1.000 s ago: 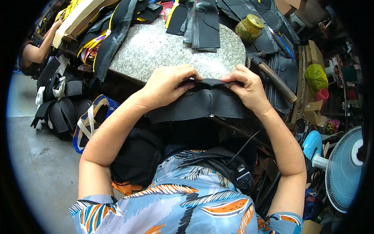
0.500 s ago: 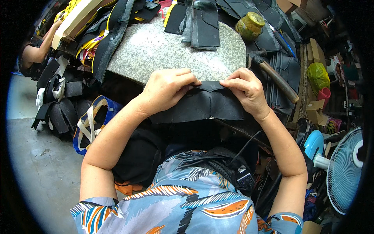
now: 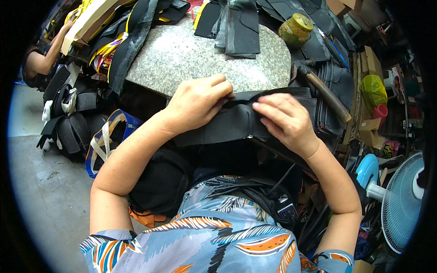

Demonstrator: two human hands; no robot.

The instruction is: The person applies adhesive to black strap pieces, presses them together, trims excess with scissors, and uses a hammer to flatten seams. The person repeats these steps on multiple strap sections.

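Observation:
A black leather-like piece (image 3: 218, 126) hangs over the near edge of a grey speckled stone slab (image 3: 159, 59). A seam runs down its middle, and its upper edge is folded. My left hand (image 3: 198, 102) is closed on that upper edge, with the fingertips curled under and partly hidden. On the right part of the piece, my right hand (image 3: 287, 120) has its fingers bent and pressed together, the index fingertip against the fold near the seam. The thumb sits a little lower on the piece. Beyond my right hand, more black material shows at the slab's corner.
Black cut pieces (image 3: 241, 34) lie on the slab's far side. At right are a stained jar (image 3: 296, 29), a wooden-handled hammer (image 3: 327, 96) and a blue fan (image 3: 403, 202). A blue bag (image 3: 129, 120) stands at left. Another person's arm (image 3: 45, 59) shows at far left.
My right hand has left the top edge and moved down onto the piece near the seam. The fold has bunched up there. My left hand stays about where it was.

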